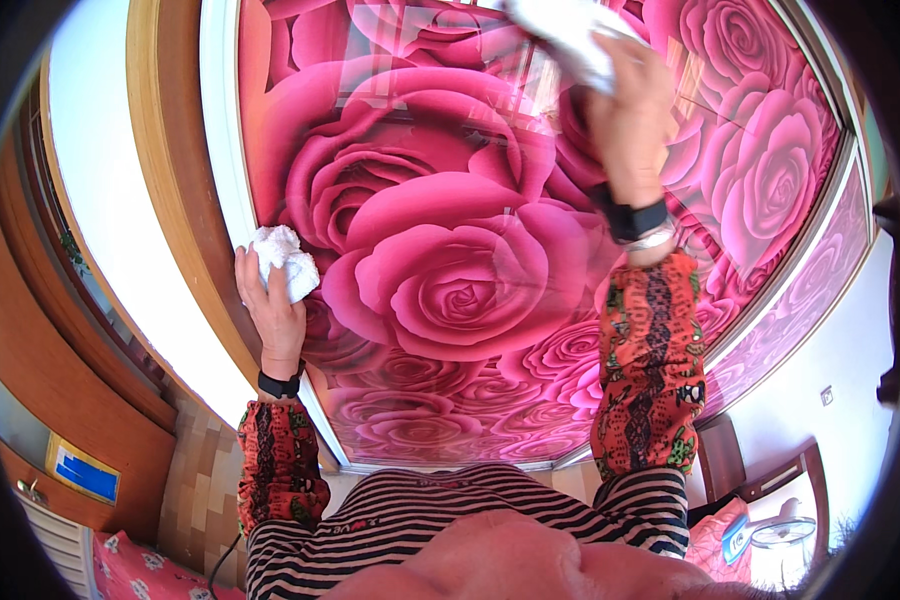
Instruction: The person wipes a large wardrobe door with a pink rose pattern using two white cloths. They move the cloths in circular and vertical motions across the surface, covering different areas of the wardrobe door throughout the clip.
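Note:
Before me stands a glossy door panel (450, 292) printed with large pink roses, framed by a white strip (225, 112). My left hand (271, 315) grips a bunched white terry cloth (289, 259) against the panel's left edge, its fingers over the white frame. Higher up on the right, my right hand (634, 120) holds a white cloth (570, 34) at the panel's upper part. That hand and cloth are blurred, and the cloth's top runs out of view. Both forearms wear red patterned sleeve covers and black wrist bands.
A wooden door frame (172, 150) and white wall run along the left. An orange-brown wooden door (120, 450) with a metal handle stands at lower left. Another rose panel (802, 300) adjoins on the right. A white fan (784, 529) is at lower right, near a wooden headboard.

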`<state>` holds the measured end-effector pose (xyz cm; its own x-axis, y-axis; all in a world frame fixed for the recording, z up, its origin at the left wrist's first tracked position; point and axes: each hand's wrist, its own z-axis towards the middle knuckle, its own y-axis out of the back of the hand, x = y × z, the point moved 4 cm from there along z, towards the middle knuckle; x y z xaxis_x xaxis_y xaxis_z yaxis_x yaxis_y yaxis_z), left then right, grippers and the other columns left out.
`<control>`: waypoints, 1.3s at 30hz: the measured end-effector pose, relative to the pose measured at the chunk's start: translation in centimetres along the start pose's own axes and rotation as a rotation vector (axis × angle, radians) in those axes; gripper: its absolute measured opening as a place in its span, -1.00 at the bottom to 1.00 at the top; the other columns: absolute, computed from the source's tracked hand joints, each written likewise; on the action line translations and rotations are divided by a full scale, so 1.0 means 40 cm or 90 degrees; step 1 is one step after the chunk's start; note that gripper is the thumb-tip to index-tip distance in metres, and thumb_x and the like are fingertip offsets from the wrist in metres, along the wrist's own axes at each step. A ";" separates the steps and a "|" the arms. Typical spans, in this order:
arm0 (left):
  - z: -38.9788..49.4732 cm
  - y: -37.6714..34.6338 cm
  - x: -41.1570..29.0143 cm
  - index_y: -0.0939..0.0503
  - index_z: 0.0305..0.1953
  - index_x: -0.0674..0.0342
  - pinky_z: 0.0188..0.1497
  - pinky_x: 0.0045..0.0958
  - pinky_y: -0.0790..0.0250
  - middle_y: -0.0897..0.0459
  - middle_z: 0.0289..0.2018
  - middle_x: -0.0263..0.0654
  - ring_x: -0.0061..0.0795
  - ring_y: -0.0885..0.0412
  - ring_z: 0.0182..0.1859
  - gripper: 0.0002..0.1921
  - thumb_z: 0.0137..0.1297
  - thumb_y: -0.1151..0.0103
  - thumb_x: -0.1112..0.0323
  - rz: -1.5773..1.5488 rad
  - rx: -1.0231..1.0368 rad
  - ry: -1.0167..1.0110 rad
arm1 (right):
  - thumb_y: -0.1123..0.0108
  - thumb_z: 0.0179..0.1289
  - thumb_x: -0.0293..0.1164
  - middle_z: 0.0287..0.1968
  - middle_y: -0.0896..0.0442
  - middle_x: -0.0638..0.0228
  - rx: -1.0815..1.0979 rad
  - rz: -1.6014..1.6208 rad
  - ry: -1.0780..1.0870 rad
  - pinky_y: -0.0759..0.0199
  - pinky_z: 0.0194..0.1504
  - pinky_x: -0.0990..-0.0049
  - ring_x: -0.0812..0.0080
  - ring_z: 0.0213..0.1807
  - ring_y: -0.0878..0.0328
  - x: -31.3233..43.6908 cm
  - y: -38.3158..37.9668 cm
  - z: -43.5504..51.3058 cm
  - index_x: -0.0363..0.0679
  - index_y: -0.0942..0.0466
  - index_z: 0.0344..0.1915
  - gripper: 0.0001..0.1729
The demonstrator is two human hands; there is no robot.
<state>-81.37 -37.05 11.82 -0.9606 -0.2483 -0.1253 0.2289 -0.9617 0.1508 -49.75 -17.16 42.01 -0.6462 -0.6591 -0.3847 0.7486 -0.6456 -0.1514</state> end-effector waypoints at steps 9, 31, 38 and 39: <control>-0.003 0.013 0.059 -0.51 0.21 0.31 0.39 -0.08 -0.31 -0.34 0.34 0.12 0.20 -0.36 0.38 -0.45 0.14 -0.29 0.67 -0.091 -0.039 0.133 | -0.28 -0.02 -0.57 0.02 -0.64 0.41 0.177 0.171 0.228 -0.53 -0.04 0.33 0.26 -0.02 -0.53 0.278 -0.033 -0.031 0.10 -0.70 0.09 -0.40; -0.004 0.027 0.072 -0.53 0.20 0.28 0.38 -0.07 -0.32 -0.36 0.33 0.11 0.20 -0.38 0.37 -0.45 0.12 -0.27 0.70 -0.141 0.012 0.148 | -0.15 0.12 -0.59 0.01 -0.61 0.16 0.047 0.118 0.098 -0.46 0.10 0.18 0.02 0.05 -0.52 0.306 -0.154 0.241 -0.12 -0.65 0.01 -0.58; 0.003 0.031 0.069 -0.53 0.22 0.27 0.41 -0.09 -0.29 -0.36 0.34 0.07 0.16 -0.37 0.38 -0.44 0.13 -0.29 0.70 -0.147 0.004 0.142 | -0.25 0.15 -0.41 -0.01 -0.65 0.48 -0.007 0.100 0.210 -0.53 0.03 0.29 0.22 0.01 -0.53 0.328 -0.148 0.240 0.15 -0.74 -0.11 -0.69; 0.002 0.031 0.069 -0.53 0.22 0.28 0.40 -0.09 -0.30 -0.37 0.34 0.07 0.16 -0.38 0.37 -0.44 0.13 -0.31 0.69 -0.151 -0.002 0.140 | -0.27 0.14 -0.43 0.01 -0.65 0.47 -0.015 0.097 0.203 -0.52 0.04 0.27 0.20 0.02 -0.52 0.282 -0.132 0.245 0.17 -0.74 -0.08 -0.66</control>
<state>-83.76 -38.91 11.74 -0.9303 -0.0363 -0.3651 0.0039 -0.9960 0.0890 -62.43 -24.96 47.39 -0.4502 -0.5913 -0.6691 0.8386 -0.5373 -0.0896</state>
